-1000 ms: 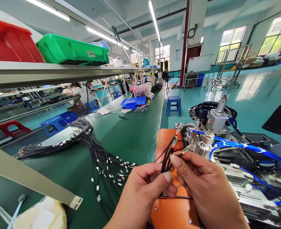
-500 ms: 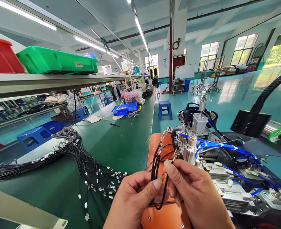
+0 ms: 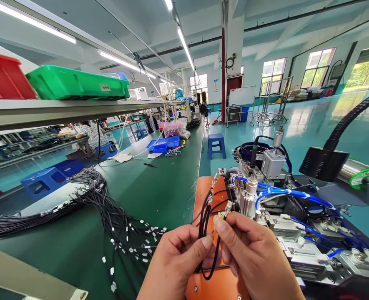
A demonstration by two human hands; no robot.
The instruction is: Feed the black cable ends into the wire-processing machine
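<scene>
Looped black cables point(image 3: 204, 221) with metal connectors on their ends are gripped between the thumb and fingers of my left hand point(image 3: 184, 248). My right hand point(image 3: 247, 241) pinches one black cable just below its metal connector point(image 3: 228, 206). Two more connector ends, one of them a silvery plug point(image 3: 215, 179), stick up above my left hand. Coloured wires show at the base of the connectors. Both hands are over an orange plate point(image 3: 207, 183), in front of a machine point(image 3: 265, 175) with metal cylinders and blue air tubes.
A large bundle of black cables point(image 3: 109, 204) with silvery ends lies on the green table point(image 3: 168, 183) at left. Farther back is a blue tray point(image 3: 164, 143). Green point(image 3: 78, 83) and red bins stand on the shelf above. A solder wire spool point(image 3: 364, 177) is at right.
The connector at my right hand has tipped slightly to the left, and my right fingertips have shifted a little left. Both hands keep their hold on the cables.
</scene>
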